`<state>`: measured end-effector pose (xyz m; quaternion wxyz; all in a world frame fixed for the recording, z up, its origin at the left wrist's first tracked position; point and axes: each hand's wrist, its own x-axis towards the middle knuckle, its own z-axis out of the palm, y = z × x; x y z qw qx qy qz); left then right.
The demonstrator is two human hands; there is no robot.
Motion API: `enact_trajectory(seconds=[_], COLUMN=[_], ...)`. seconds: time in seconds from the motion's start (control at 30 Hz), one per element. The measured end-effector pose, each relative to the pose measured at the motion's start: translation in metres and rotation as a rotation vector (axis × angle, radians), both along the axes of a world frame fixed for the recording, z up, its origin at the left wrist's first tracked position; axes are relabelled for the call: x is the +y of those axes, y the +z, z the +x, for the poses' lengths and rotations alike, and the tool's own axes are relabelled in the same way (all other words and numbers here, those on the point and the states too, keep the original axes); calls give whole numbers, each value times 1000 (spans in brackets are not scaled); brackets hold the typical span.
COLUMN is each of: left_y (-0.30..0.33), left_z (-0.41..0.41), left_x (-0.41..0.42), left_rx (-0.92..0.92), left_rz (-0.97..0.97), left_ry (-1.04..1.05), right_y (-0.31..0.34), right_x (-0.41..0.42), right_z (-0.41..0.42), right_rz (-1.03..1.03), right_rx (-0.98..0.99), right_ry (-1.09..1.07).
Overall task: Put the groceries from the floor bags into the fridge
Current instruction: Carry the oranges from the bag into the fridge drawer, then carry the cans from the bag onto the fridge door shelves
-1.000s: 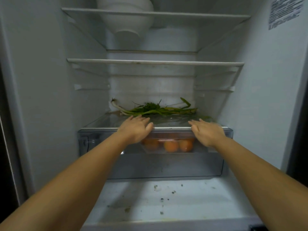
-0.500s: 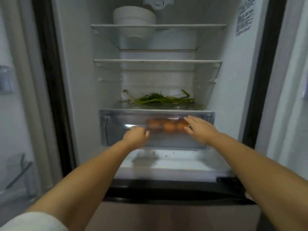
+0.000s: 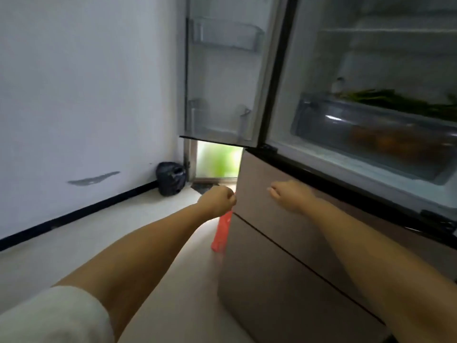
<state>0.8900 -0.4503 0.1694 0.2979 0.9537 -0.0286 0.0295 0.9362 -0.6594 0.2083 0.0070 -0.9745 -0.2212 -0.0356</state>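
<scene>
My left hand [image 3: 217, 200] is curled into a fist, low in front of the fridge's left corner. Just below it a red plastic bag [image 3: 222, 232] stands on the floor against the fridge side, partly hidden by the cabinet. I cannot tell whether the fist touches it. My right hand [image 3: 289, 195] hovers with loose fingers, holding nothing, before the beige lower fridge front [image 3: 284, 268]. The upper compartment is open. Its clear drawer [image 3: 321, 120] holds orange fruit [image 3: 385, 141], and green onions [image 3: 395, 101] lie on the shelf above.
The open fridge door [image 3: 222, 70] with bare door racks stands to the left. A black bag [image 3: 170, 178] sits in the corner by the white wall [image 3: 86, 95]. Pale floor [image 3: 111, 231] stretches in front of the wall.
Both hands have left the drawer front and dropped below the open compartment. My view has swung left and down to the floor beside the fridge, and my left hand has closed into a fist.
</scene>
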Motion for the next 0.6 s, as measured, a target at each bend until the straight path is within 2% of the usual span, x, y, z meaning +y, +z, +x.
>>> enact_trajectory(seconds=[0.1,0.33,0.6], left_y=[-26,-83,-109], left_z=[-60,-219,-440], left_x=[64,207,388], left_rx=[57,102,171], left_rz=[-55,-186,-157], left_ry=[166,535,808], right_y=[-29,-93,-133], right_x=[67,231,461], right_z=[-29,-118,-297], right_rz=[38,-45,-32], right_rx=[31,161,302], right_ry=[96,346,614])
